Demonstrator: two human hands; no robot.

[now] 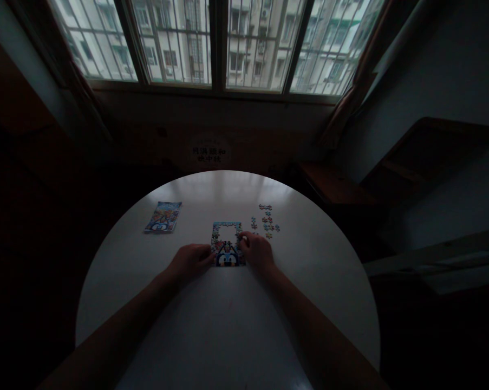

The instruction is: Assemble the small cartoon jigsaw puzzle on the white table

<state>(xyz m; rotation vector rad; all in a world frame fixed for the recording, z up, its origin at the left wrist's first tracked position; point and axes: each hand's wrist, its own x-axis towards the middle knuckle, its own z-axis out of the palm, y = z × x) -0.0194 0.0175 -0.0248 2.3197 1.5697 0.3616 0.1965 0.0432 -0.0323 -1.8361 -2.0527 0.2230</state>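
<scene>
A partly assembled jigsaw puzzle lies flat on the white table, with a blue cartoon dog face along its near edge. Its upper middle shows a pale gap inside a border of joined pieces. My left hand rests at the puzzle's left edge, fingers curled and thumb against its lower left side. At the right edge, my right hand is closed in a pinch over the border. Between its fingertips is what looks like a small puzzle piece, mostly hidden. Several loose puzzle pieces lie beyond this hand, to the right.
A colourful printed packet or sheet lies on the left of the round white table. Behind the table are a barred window and curtains. A wooden bench or low cabinet stands at the back right. The room is dim.
</scene>
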